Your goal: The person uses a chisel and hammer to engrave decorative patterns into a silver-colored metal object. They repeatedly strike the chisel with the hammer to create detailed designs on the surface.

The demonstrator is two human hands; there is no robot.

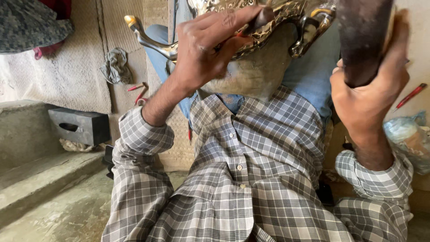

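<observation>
The left hand [210, 49], at the upper middle of the frame, closed its fingers on a thin dark tool [260, 20] pressed against the shiny metal piece [273, 18] resting on a grey pad [255, 74], probably for steadiness. The right hand [367, 89], upper right, gripped a dark mallet [360, 40], with little free room between.

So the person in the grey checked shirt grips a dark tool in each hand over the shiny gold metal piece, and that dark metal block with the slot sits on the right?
Not quite: in the head view the dark metal block with the slot sits on the left, by the step. The rest holds: the left hand and right hand grip dark tools over the shiny gold metal piece.
</observation>
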